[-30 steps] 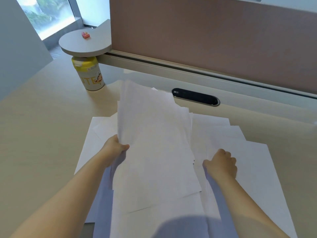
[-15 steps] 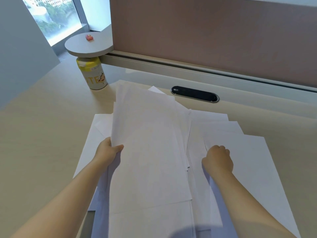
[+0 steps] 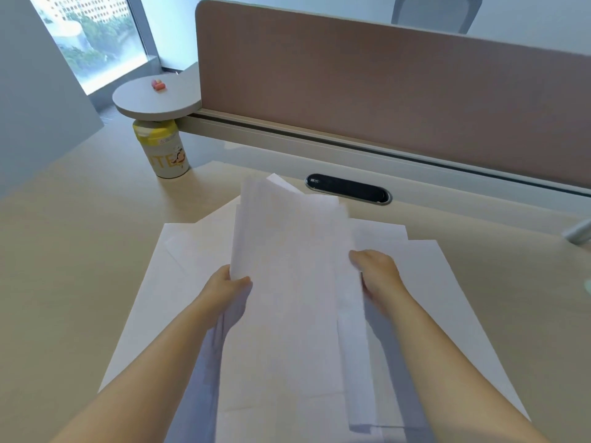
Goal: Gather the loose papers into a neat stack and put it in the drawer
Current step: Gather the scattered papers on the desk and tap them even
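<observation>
A bundle of white papers (image 3: 287, 266) is lifted above the desk between both hands, its sheets uneven at the far end. My left hand (image 3: 224, 286) pinches the bundle's left edge. My right hand (image 3: 377, 273) grips its right edge. More loose white sheets (image 3: 425, 282) lie flat and fanned out on the desk underneath, reaching left (image 3: 160, 282) and right of the bundle. No drawer is visible.
A yellow-lidded canister (image 3: 163, 148) stands at the back left under a round grey shelf (image 3: 156, 97) holding a small pink item (image 3: 158, 84). A black cable slot (image 3: 348, 188) sits behind the papers. A brown partition (image 3: 383, 84) closes the desk's far side.
My right hand left the flat sheets on the right and took the bundle's right edge. The bundle has narrowed and lifted; the view tilted up a little.
</observation>
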